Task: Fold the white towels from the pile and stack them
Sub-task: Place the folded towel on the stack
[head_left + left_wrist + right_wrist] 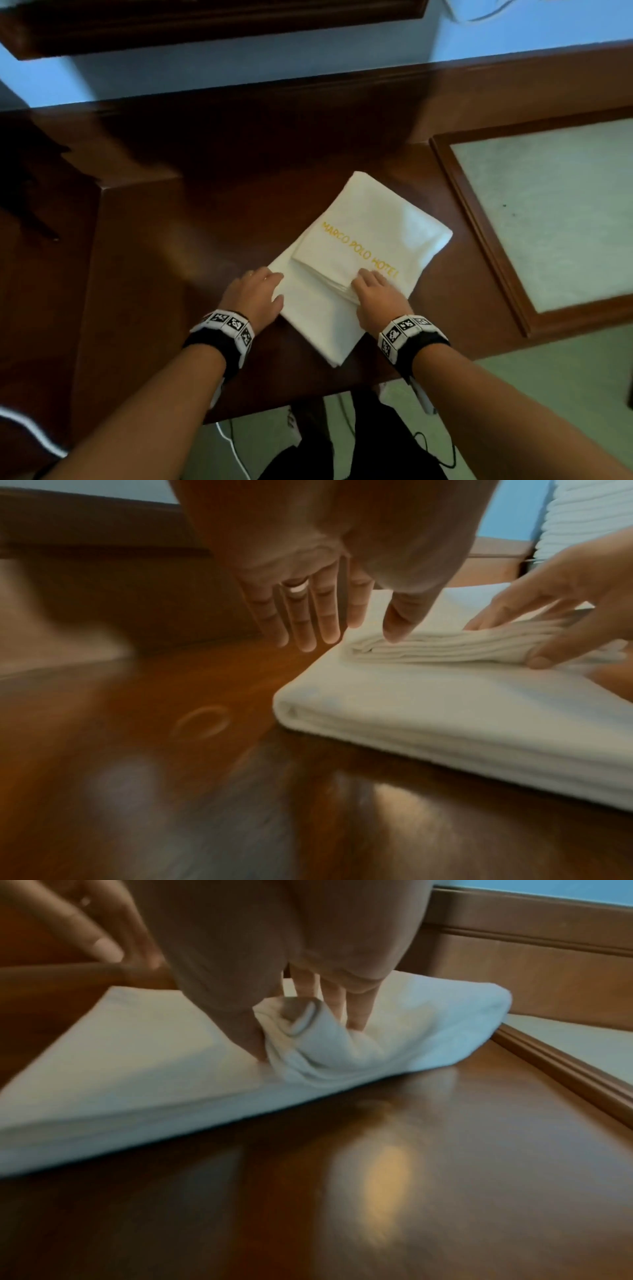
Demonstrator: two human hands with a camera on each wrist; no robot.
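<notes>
A folded white towel with yellow lettering (373, 236) lies on top of a larger folded white towel (318, 318) on the dark wooden table (154, 240). My right hand (375, 291) pinches the near corner of the upper towel (308, 1042), thumb under the layers and fingers on top; the left wrist view shows the same hold on the layered edge (445, 647). My left hand (260, 291) hovers with straight fingers (308, 615) at the stack's left edge, its thumb touching the upper towel (394, 634).
A wood-framed pale panel (555, 212) lies on the table to the right. A raised wooden ledge (239, 102) runs along the back, with a blue wall behind. Cables (233, 445) lie on the floor below the table's front edge.
</notes>
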